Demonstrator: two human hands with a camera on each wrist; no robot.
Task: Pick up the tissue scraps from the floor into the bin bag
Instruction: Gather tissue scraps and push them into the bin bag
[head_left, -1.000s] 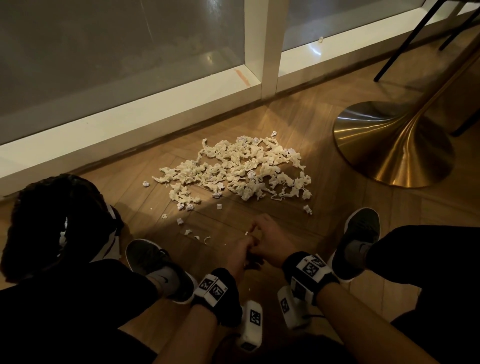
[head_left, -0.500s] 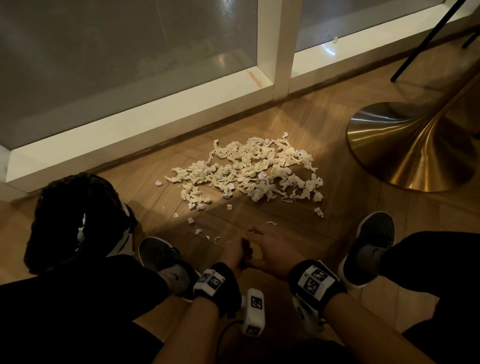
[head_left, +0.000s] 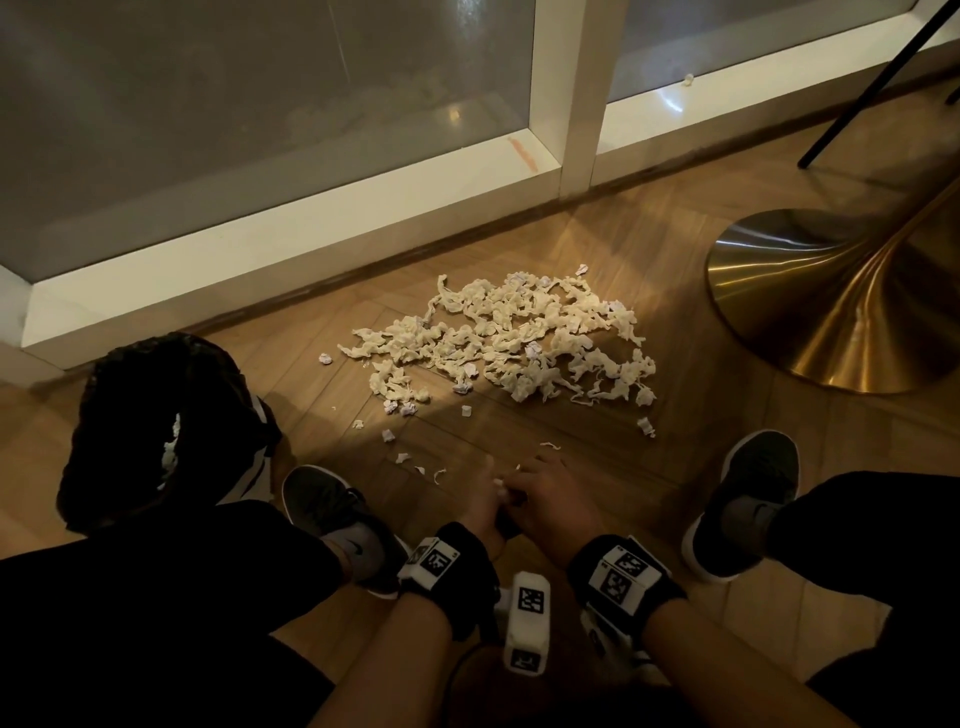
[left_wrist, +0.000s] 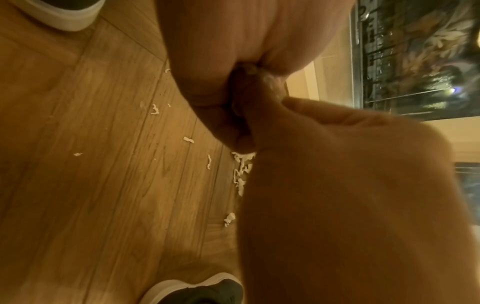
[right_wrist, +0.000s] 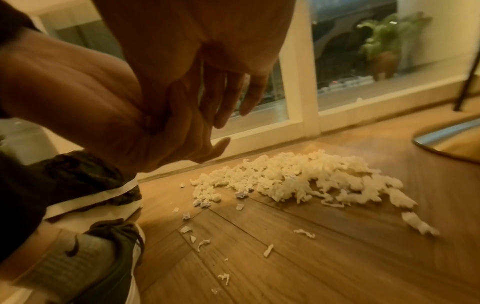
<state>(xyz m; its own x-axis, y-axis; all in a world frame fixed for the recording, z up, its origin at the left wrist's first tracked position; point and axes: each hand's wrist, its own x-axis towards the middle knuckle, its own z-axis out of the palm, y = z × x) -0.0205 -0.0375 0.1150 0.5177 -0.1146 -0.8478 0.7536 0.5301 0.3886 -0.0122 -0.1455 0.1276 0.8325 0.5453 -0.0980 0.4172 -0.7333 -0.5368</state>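
Note:
A wide pile of cream tissue scraps (head_left: 519, 343) lies on the wooden floor by the window, with stray scraps (head_left: 400, 457) trailing towards me. The black bin bag (head_left: 130, 415) stands open at the left with white scraps inside. My left hand (head_left: 480, 499) and right hand (head_left: 545, 493) meet low between my feet, fingers curled, with a white scrap (head_left: 500, 484) showing between them. The left wrist view shows crumpled tissue (left_wrist: 272, 82) pinched where my left hand (left_wrist: 233, 123) meets the right hand (left_wrist: 337, 185). Seen from the right wrist, the pile (right_wrist: 298, 181) lies beyond both hands.
A brass table base (head_left: 831, 301) stands right of the pile, and a black chair leg (head_left: 872, 88) slants behind it. The white window frame (head_left: 571, 104) and sill run along the back. My shoes (head_left: 332, 514) (head_left: 743, 514) flank the hands.
Both hands have stayed pressed together and drawn slightly back towards my body. The view has swung a little, so the pile and table base sit further right.

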